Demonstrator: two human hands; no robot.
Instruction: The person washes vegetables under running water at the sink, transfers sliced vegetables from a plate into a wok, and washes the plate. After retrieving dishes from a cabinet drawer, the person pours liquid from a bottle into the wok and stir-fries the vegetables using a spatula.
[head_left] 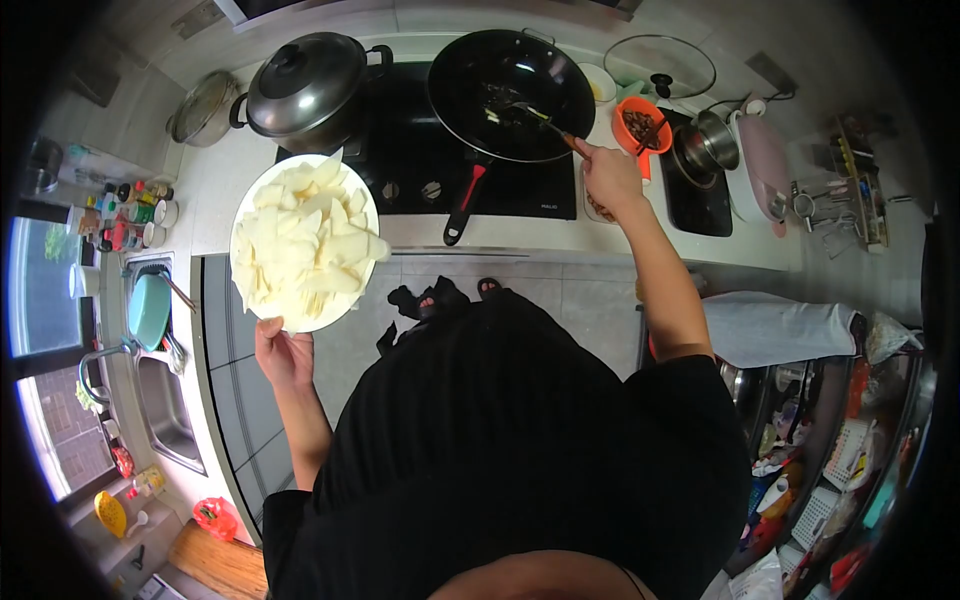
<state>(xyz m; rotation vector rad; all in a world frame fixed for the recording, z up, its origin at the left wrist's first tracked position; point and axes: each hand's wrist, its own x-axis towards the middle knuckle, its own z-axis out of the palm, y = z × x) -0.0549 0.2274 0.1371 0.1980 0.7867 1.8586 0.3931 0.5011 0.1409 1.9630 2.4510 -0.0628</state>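
Observation:
My left hand (pixel 284 355) grips the near rim of a white plate (pixel 240 215) heaped with pale, thin slices (pixel 305 240) that look like a cut vegetable. The plate is held up in front of the stove's left part. In my right hand (pixel 612 178) is the wooden handle of a spatula (pixel 560 131), my fingers wrapped round it. Its head rests inside a black wok (pixel 450 100) on the right side of the cooktop. Small bits of food, some greenish, lie at the wok's bottom. The wok's red and black handle (pixel 464 205) points toward me.
A lidded steel pot (pixel 305 85) stands on the cooktop's back left. Right of the wok are an orange strainer (pixel 632 112) of brown pieces, a glass lid (pixel 690 65) and steel bowls (pixel 715 140). The sink (pixel 168 405) lies along the left counter; stocked shelves (pixel 815 470) stand at right.

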